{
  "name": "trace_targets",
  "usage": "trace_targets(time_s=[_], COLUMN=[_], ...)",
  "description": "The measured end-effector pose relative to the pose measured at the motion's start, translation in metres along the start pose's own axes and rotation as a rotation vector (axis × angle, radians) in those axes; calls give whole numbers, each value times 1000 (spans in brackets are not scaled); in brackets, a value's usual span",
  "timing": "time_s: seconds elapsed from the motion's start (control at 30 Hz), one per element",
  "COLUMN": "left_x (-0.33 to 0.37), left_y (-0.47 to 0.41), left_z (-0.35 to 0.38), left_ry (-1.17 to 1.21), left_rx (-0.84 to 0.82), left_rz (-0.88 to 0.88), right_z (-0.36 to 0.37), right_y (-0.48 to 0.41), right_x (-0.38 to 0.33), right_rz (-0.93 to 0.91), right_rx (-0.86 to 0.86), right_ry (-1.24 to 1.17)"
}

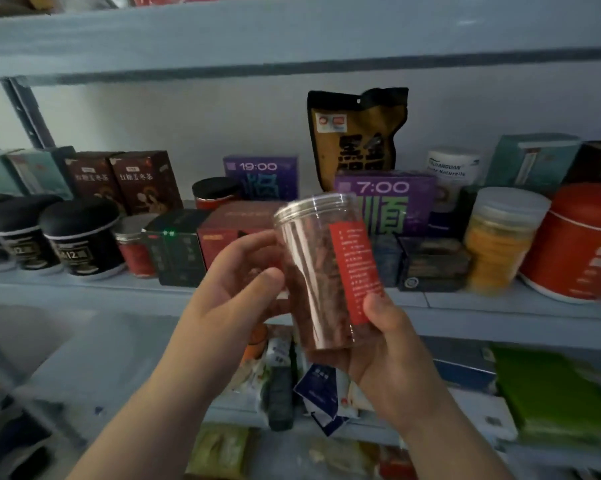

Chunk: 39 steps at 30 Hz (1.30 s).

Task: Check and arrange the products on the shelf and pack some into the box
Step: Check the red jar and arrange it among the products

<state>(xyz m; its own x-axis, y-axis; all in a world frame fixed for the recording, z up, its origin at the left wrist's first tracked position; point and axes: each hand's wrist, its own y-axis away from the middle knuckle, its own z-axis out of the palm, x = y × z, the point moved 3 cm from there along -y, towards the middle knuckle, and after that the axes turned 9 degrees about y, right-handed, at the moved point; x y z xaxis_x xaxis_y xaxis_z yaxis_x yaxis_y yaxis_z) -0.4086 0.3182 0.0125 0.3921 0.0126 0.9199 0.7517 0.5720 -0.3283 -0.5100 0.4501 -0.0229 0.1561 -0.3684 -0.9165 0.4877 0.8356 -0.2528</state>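
A clear plastic jar (321,271) with a red label and dark reddish-brown contents is held up in front of the middle shelf (119,289), tilted slightly left. My right hand (389,355) grips its base from below, thumb on the label. My left hand (236,289) holds the jar's left side, fingers curled round it. Behind the jar stand purple boxes marked 19:00 (261,176) and 7:00 (389,199), and a black-and-brown pouch (358,136).
Black-lidded jars (81,237) and dark red boxes (143,181) fill the shelf's left. A yellow-filled jar (500,240) and a red tin (583,244) stand at the right. The lower shelf holds packets (313,386) and a green pack (555,393).
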Motion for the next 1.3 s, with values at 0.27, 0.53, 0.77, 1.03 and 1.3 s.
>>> trace_targets(time_s=[0.27,0.53,0.77,1.03,1.3], left_x=[-42,-64,-63,-57,-57], left_y=[30,43,52,68,89], left_z=[38,71,78,82,82], left_ry=[-16,490,369,434,831], left_rx=[-125,6,-66,-96,72], left_rz=[-254,-425,-407,-432,-745], right_z=[-24,-46,-50,-45,-33], right_y=[59,87,106,114,108], right_x=[14,21,18,20,19], right_rz=[69,-156,-376,-570,-353], right_rx=[136,403,498,463,298], right_ry=[373,888,1040,981,799])
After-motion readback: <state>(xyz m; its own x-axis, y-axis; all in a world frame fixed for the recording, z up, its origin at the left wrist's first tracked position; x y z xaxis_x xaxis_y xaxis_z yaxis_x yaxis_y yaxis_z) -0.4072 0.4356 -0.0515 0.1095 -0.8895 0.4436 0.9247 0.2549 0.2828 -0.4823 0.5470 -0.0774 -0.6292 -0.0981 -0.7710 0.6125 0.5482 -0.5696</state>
